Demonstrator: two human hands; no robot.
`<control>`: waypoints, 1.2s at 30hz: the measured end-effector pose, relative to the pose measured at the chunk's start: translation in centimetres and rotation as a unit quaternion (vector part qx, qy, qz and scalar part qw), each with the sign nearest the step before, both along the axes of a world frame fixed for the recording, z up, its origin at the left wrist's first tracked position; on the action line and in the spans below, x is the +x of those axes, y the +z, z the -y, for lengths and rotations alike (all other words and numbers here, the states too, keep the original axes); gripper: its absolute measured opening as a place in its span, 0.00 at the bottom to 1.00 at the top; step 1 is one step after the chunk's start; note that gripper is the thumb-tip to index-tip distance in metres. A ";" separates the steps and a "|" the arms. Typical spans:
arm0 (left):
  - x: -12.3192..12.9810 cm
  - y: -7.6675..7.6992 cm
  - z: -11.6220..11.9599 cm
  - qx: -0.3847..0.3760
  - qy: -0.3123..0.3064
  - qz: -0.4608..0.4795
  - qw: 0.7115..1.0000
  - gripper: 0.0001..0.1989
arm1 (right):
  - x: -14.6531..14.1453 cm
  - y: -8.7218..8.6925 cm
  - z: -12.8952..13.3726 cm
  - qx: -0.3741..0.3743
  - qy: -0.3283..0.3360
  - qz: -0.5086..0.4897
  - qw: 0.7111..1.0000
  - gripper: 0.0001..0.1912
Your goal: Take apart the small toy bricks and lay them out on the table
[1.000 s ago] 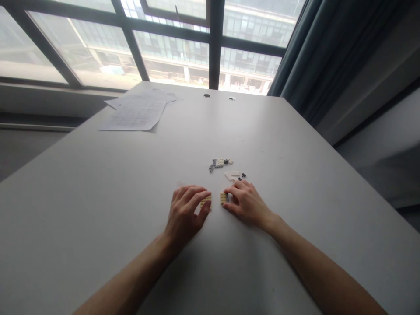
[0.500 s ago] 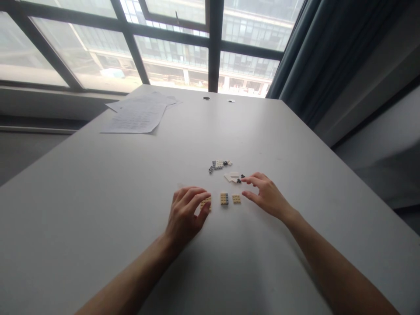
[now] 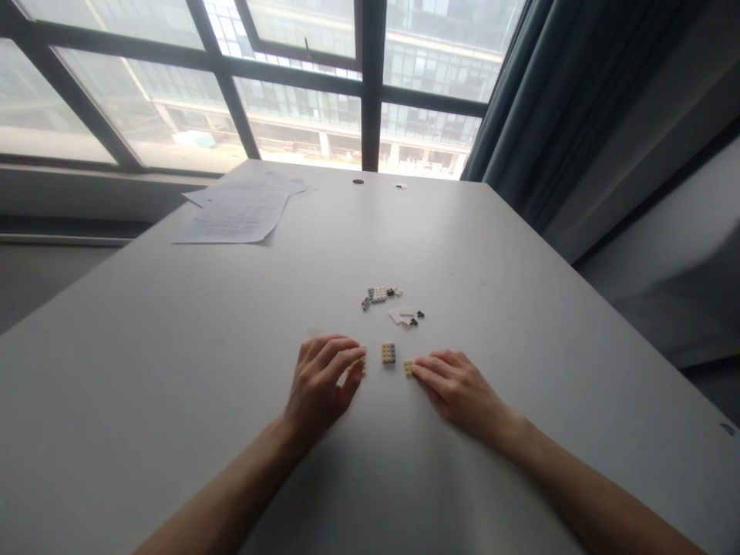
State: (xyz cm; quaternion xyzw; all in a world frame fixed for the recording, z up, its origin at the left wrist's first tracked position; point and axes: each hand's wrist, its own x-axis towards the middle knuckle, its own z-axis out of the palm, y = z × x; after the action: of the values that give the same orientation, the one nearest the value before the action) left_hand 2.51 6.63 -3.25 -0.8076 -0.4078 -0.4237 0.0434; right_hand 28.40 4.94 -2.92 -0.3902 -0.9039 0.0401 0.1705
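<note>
Right fingers (image 3: pixel 424 364) touching tan plate (image 3: pixel 408 369); 1 block (image 3: pixel 388 354) near.

a wide window (image 3: pixel 301 108) with dark frames fills the far side, bright with hazy daylight; a pale building (image 3: pixel 442 58) stands outside. a blue-grey curtain (image 3: pixel 540 100) hangs at the right. the white tabletop (image 3: pixel 231 308) reaches toward the glass, and what looks like grey floor (image 3: pixel 35 281) shows dimly at left.

A studded tan-and-grey block (image 3: pixel 388 354) lies flat between two studded tan pieces (image 3: pixel 408 368), both partly hidden.
</note>
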 end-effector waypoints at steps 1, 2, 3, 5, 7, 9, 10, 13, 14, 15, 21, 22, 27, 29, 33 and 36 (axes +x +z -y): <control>0.0 0.0 0.1 0.006 -0.010 -0.006 1.000 0.07 | -0.3 0.0 0.6 0.003 0.006 0.002 1.000 0.17; 0.0 0.1 0.2 0.009 -0.031 -0.020 0.999 0.08 | -0.7 0.0 1.1 0.006 0.013 0.001 1.000 0.18; 0.0 0.2 0.4 0.009 -0.062 -0.042 0.997 0.09 | -1.1 0.0 1.5 0.008 0.019 -0.001 1.000 0.18; 0.1 0.4 0.8 0.000 -0.135 -0.100 0.986 0.11 | -2.1 -0.1 1.9 0.011 0.023 -0.007 1.000 0.17; 0.3 0.6 1.2 -0.008 -0.184 -0.149 0.972 0.13 | -3.0 -0.1 1.9 0.012 0.016 -0.011 1.000 0.15; 0.5 0.8 1.5 -0.017 -0.190 -0.176 0.966 0.14 | -3.5 0.0 1.7 0.005 0.006 -0.014 1.000 0.15; 0.6 0.8 1.6 -0.023 -0.186 -0.185 0.965 0.15 | -3.6 0.0 1.6 0.000 0.004 -0.016 1.000 0.15; 0.8 0.9 1.5 -0.042 -0.177 -0.200 0.963 0.16 | -3.6 0.0 1.6 -0.018 0.001 -0.024 1.000 0.15; 0.8 0.8 1.5 -0.045 -0.175 -0.202 0.963 0.16 | -3.6 -0.1 1.6 -0.022 -0.001 -0.028 0.999 0.15; 0.9 0.8 1.4 -0.046 -0.174 -0.201 0.963 0.16 | -3.5 -0.1 1.7 -0.026 -0.003 -0.033 0.999 0.15; 0.8 0.5 1.3 -0.053 -0.175 -0.194 0.964 0.15 | -3.4 -0.1 1.7 -0.024 -0.011 -0.049 0.998 0.13; 0.8 0.5 1.3 -0.054 -0.176 -0.194 0.964 0.15 | -3.4 -0.1 1.7 -0.023 -0.012 -0.049 0.998 0.13; 0.7 0.3 1.3 -0.061 -0.178 -0.198 0.962 0.15 | -3.4 -0.3 1.7 -0.028 -0.012 -0.047 0.998 0.14; 0.7 0.2 1.2 -0.065 -0.178 -0.198 0.962 0.15 | -3.4 -0.3 1.7 -0.029 -0.012 -0.048 0.998 0.15; 0.7 0.2 1.2 -0.061 -0.175 -0.197 0.963 0.16 | -3.4 -0.3 1.7 -0.037 -0.011 -0.054 0.998 0.16; 0.6 0.4 1.2 -0.041 -0.168 -0.185 0.967 0.16 | -3.3 -0.3 1.7 -0.045 -0.017 -0.071 0.996 0.16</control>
State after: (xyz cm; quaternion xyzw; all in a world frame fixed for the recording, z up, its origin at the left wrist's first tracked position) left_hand 3.13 5.43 -2.86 -0.9300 -0.2680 -0.2513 0.0132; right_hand 25.07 3.20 -3.22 -0.4092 -0.8800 0.1051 0.2169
